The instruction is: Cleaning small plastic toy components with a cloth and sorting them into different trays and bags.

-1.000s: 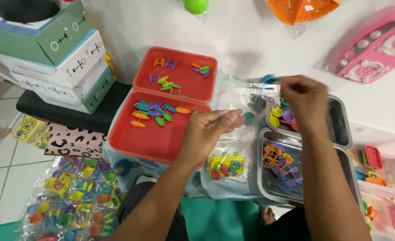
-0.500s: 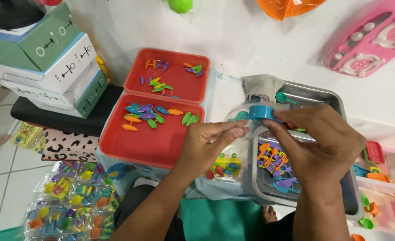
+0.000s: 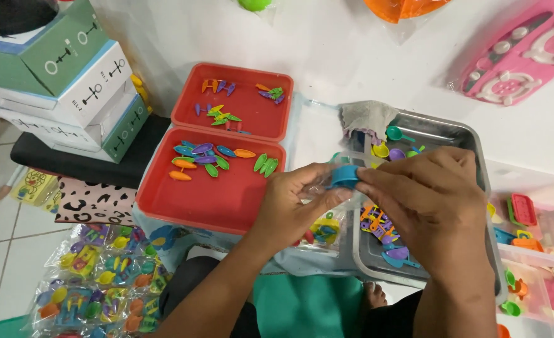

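My left hand [image 3: 289,203] and my right hand [image 3: 430,200] meet in the middle of the head view over a clear plastic bag [image 3: 327,219]. Between their fingertips sits a small blue round plastic piece [image 3: 342,177], pinched from both sides at the bag's mouth. The bag hangs below my left hand and holds a yellow toy with coloured bits [image 3: 324,228]. Under my right hand a metal tray [image 3: 458,141] holds tiny purple, orange and blue toy utensils [image 3: 386,228] and small spoons [image 3: 394,144].
A red two-part tray [image 3: 214,194] to the left carries small coloured leaf-shaped pieces [image 3: 205,159]. Stacked boxes [image 3: 70,75] stand at far left. Filled toy bags [image 3: 101,275] lie on the floor. A grey cloth [image 3: 367,116], pink toy board [image 3: 527,50] and bins of toys [image 3: 533,250] surround the tray.
Both hands moved down and left with the blue piece, from above the metal tray toward my body. The bag has bunched up under my left hand.
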